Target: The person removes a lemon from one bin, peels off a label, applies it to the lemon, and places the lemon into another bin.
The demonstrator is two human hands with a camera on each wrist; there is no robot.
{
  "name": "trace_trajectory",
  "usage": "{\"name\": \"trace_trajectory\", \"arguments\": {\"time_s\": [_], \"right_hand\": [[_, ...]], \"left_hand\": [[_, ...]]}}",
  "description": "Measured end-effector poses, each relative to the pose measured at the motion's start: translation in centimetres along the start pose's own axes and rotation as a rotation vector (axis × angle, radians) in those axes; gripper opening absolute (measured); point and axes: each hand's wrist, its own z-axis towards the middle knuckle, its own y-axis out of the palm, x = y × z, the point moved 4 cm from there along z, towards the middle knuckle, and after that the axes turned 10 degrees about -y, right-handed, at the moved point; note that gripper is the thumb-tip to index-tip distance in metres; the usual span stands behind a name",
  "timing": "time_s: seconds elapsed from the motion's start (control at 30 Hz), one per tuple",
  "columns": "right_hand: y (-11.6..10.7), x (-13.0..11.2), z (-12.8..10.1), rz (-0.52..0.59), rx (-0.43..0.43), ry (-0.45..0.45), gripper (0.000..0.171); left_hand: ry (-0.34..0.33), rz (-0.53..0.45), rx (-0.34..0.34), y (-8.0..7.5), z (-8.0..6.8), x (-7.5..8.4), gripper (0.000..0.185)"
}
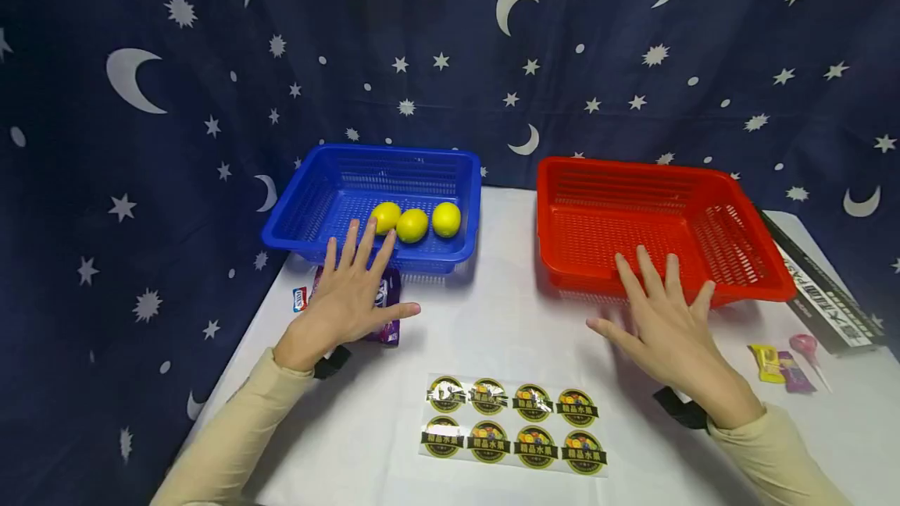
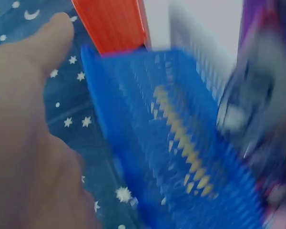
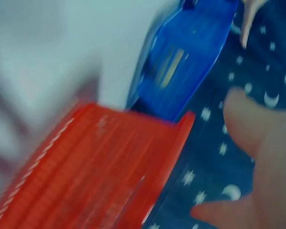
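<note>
My left hand (image 1: 344,295), fingers spread, hovers over a purple package (image 1: 390,332) and the near side of the blue basket (image 1: 429,262). Three lemons (image 1: 412,226) lie in that basket. With its fingers spread too, my right hand (image 1: 668,334) is over the near edge of the red basket (image 1: 633,166); neither hand holds anything. Between the hands, nearer to me, a clear sheet (image 1: 513,422) carries several round black-and-gold fruit stickers. The package is partly hidden by the left hand. Both wrist views are blurred.
On the right lie a yellow candy (image 1: 767,364), a purple candy (image 1: 795,372) and a pink lollipop (image 1: 804,345). Beside them is a long black-and-white box (image 1: 830,295). A small red-and-blue wrapped piece (image 1: 299,299) lies at the left. A star-patterned cloth (image 1: 450,37) hangs behind the white table.
</note>
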Motion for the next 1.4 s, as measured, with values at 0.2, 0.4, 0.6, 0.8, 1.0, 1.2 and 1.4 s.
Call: {"name": "trace_trajectory", "arguments": {"time_s": [0.2, 0.4, 0.6, 0.8, 1.0, 1.2, 1.4], "right_hand": [[-0.4, -4.8, 6.0, 0.06, 0.167, -0.223, 0.077], [1.4, -8.4, 12.0, 0.046, 0.149, -0.36, 0.054], [3.6, -8.9, 14.0, 0.102, 0.092, -0.355, 0.047], [4.5, -9.1, 14.1, 0.183, 0.136, -0.371, 0.044], [4.9, -9.7, 14.4, 0.221, 0.152, -0.385, 0.045], [5.1, -9.9, 14.5, 0.239, 0.156, -0.376, 0.045], [5.2, -10.0, 14.5, 0.239, 0.153, -0.384, 0.048]], "left_hand": [[0.128, -0.021, 0.003, -4.7, 5.2, -1.4, 0.101], [0.235, 0.071, -0.129, -7.2, 12.4, -1.7, 0.074], [0.162, 0.169, -0.409, -5.4, 17.8, -2.2, 0.078], [0.059, 0.061, -0.582, -2.6, 19.4, -2.9, 0.083], [-0.026, 0.005, -0.56, -1.4, 19.4, -4.2, 0.077], [0.002, 0.005, -0.499, -1.3, 19.5, -4.8, 0.073], [0.006, -0.001, -0.445, -2.2, 19.4, -5.6, 0.072]]}}
